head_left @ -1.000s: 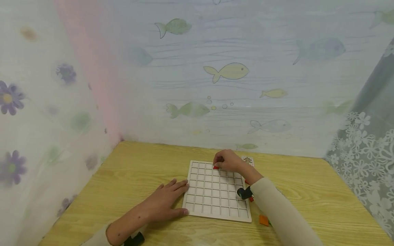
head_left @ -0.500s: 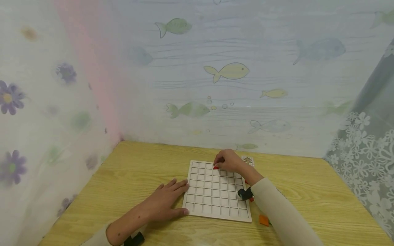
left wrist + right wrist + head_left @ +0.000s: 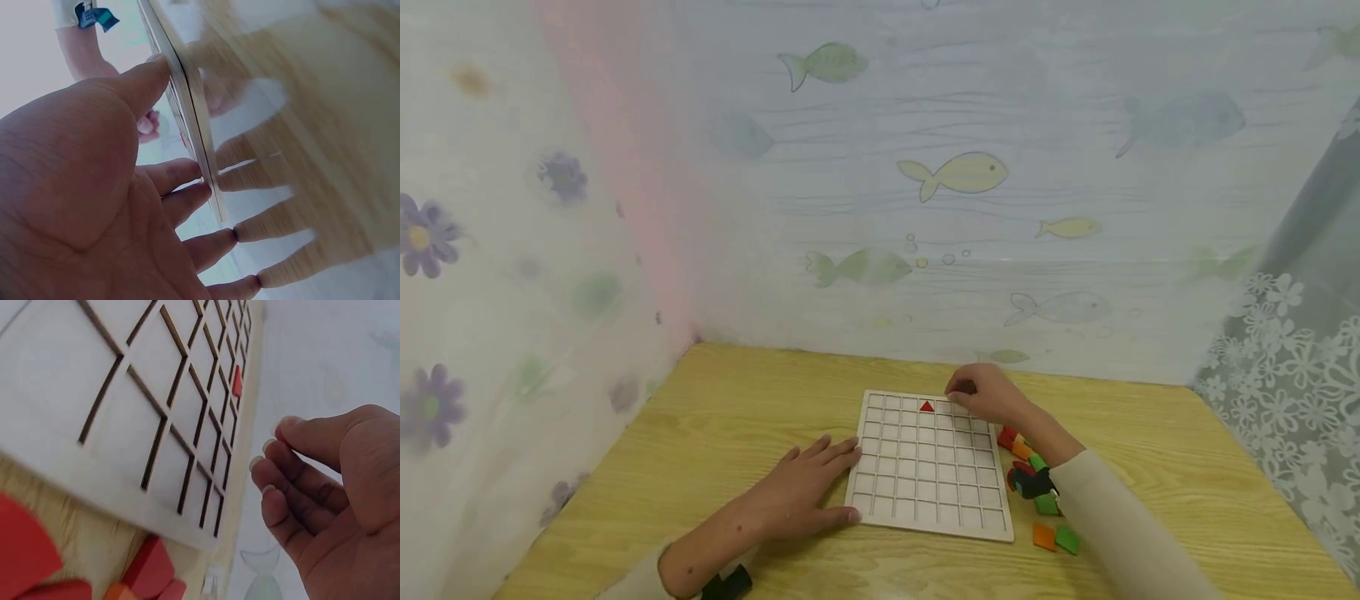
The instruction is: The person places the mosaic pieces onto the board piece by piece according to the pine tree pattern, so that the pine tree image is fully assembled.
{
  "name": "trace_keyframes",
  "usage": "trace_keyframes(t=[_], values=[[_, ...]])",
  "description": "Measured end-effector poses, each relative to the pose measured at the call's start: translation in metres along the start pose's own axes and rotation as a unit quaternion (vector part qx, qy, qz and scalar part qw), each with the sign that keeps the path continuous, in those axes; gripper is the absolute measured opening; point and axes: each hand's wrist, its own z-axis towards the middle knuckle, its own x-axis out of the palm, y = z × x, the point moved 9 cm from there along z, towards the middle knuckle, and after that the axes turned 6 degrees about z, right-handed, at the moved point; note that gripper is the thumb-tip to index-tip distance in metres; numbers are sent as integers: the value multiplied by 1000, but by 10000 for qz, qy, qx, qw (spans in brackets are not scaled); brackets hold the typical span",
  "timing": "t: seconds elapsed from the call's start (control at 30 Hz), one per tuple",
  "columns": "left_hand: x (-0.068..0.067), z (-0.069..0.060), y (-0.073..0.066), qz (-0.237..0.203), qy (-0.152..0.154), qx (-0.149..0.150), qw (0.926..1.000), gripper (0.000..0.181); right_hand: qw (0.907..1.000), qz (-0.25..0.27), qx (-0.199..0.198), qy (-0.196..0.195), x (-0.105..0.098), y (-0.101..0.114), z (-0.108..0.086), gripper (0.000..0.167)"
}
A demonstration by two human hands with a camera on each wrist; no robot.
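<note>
A pale wooden grid board (image 3: 917, 467) lies on the table. One red triangle (image 3: 927, 407) sits in a cell of its far row; the right wrist view shows the same red triangle (image 3: 237, 381) near the board's far edge. My left hand (image 3: 797, 496) is spread flat beside the board, thumb and fingertips touching its left edge. Above the far right part of the board is my right hand (image 3: 992, 396), fingers loosely bent. In the right wrist view, nothing shows between the thumb and fingers of that right hand (image 3: 331, 481).
Loose coloured pieces lie right of the board: red pieces (image 3: 1007, 437), a green piece (image 3: 1047, 505), an orange square (image 3: 1043, 537) and a green square (image 3: 1067, 540). My right forearm partly covers this group. A fish-patterned wall covering (image 3: 850, 317) rises behind the table.
My right hand has let go of the red triangle and moved right, uncovering it and more loose pieces. A small patterned card behind the board is now hidden. The left hand stays put.
</note>
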Motion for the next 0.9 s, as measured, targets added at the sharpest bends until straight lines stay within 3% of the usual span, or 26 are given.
trace_keyframes(t=[0.43,0.9], values=[[1,0,0,-16,-85,94,9999,84,9997,-13,31,-226,-25,-11,-45,15],[-1,3,1,-59,41,72,9999,84,9983,-191,-49,-541,-32,-30,-76,15]])
